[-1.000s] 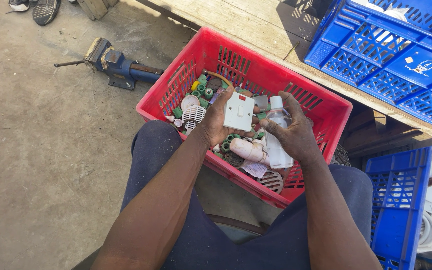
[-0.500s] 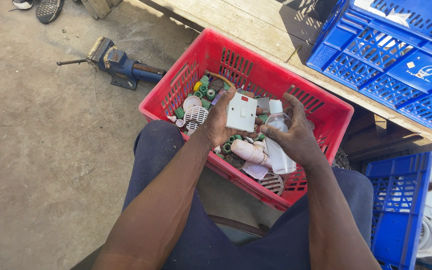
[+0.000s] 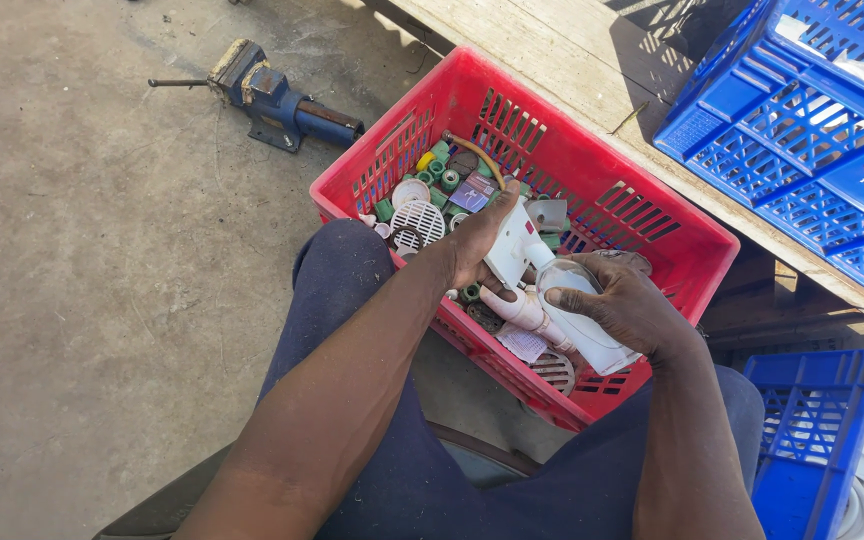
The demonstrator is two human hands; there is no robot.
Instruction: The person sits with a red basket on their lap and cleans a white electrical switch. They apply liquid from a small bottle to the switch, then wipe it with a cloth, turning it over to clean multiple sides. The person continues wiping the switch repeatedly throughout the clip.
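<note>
Over the lap: red plastic crate [image 3: 642, 215] resting on the person's knees, filled with small plumbing fittings.
Left hand [image 3: 480, 243]: curled around a white plastic fitting [image 3: 514, 250], held above the crate.
Right hand [image 3: 624, 304]: closed on a clear bottle-like piece [image 3: 584, 318], touching the fitting.
Crate contents: white round drain grate [image 3: 419, 221], green caps [image 3: 439, 170], pinkish pipe tee [image 3: 522, 309].
Floor left: blue bench vise [image 3: 277, 98] on concrete.
Right side: blue crates [image 3: 812, 130].

We see a flat white plastic fitting [image 3: 514, 252] held tilted above the red crate [image 3: 642, 205], a clear rounded plastic piece [image 3: 570, 280] pressed against its lower edge, and a pale pink pipe fitting [image 3: 524, 310] lying just beneath them.
</note>
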